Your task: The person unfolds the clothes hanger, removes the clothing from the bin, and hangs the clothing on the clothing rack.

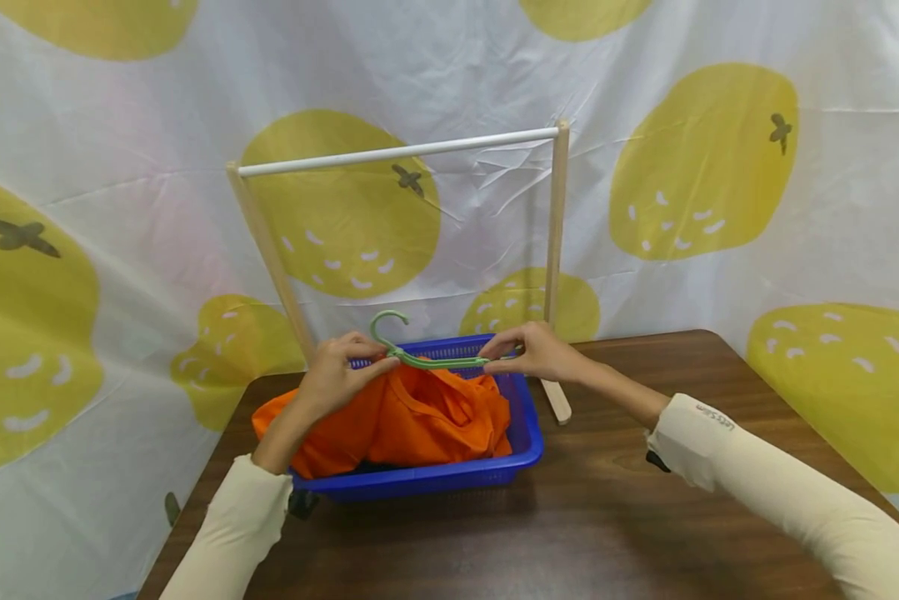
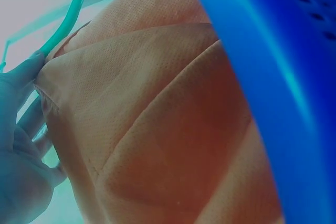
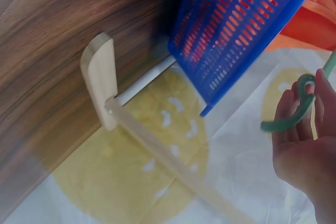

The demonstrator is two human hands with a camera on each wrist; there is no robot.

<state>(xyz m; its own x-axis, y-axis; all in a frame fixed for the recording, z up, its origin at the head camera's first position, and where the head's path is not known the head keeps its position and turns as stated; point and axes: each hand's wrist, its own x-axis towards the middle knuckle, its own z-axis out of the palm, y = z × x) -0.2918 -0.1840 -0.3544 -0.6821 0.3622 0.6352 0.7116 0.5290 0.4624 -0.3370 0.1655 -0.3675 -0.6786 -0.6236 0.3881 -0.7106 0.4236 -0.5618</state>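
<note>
Left hand [image 1: 337, 377]: pinches the green hanger [image 1: 442, 363] near its hook, centre of frame.
Right hand [image 1: 536, 353]: pinches hanger's right side.
Orange cloth [image 1: 419, 429]: just below centre, inside blue basket [image 1: 526, 425].

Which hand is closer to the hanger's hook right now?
Left. The left hand pinches the green hanger near the base of its hook; the right hand holds the hanger's arm farther along, away from the hook.

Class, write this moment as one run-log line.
Left hand: pinches green hanger near hook | Right hand: pinches same hanger | Orange cloth: in blue basket | Rack: on table
</note>
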